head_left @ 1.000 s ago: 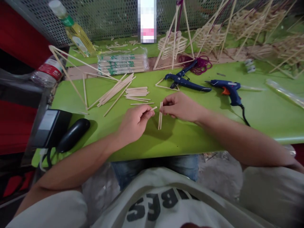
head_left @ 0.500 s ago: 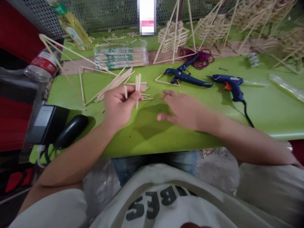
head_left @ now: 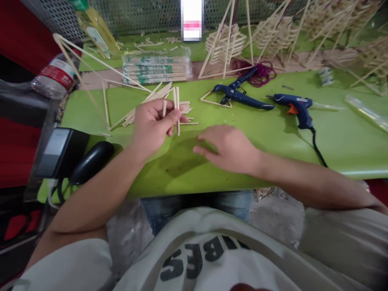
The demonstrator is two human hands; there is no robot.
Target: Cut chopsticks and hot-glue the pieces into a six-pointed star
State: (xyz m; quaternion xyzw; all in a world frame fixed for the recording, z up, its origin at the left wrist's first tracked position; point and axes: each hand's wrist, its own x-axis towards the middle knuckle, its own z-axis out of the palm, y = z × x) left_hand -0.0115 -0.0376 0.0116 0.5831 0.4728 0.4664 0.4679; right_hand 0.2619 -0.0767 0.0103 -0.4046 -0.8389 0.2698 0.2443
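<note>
Across the width of the view runs a bright green, smooth-topped table (head_left: 345,141), with tall, tripod-like structures of pale wooden sticks around stacked lattices (head_left: 226,45) standing along its far right side. On its left side leans a long-sided angular frame of pale wooden sticks (head_left: 105,64). Nearer the middle are the two bare hands: the right hand (head_left: 227,145), slightly blurred, is over the table with thumb and fingers apart and nothing visible between them; the left hand (head_left: 151,127) is clamped on sticks. Beyond them lie a clear plastic packet of green-labelled wooden sticks (head_left: 156,68), a dark blue, long-handled hand cutter (head_left: 242,97) and a dark blue glue gun with an orange trigger (head_left: 298,105). Smaller again, a slanting bundle of longer pale sticks (head_left: 151,98) lies behind the left hand, beside a pile of short pale sticks (head_left: 185,107). Smallest are the short, straight wooden pieces (head_left: 178,97) in the left hand: two side by side at the thumb, another between the fingers. The step in hand looks like gathering or sorting short pieces; the next move probably calls for a steady left pinch while the right fingertips close on one piece.
</note>
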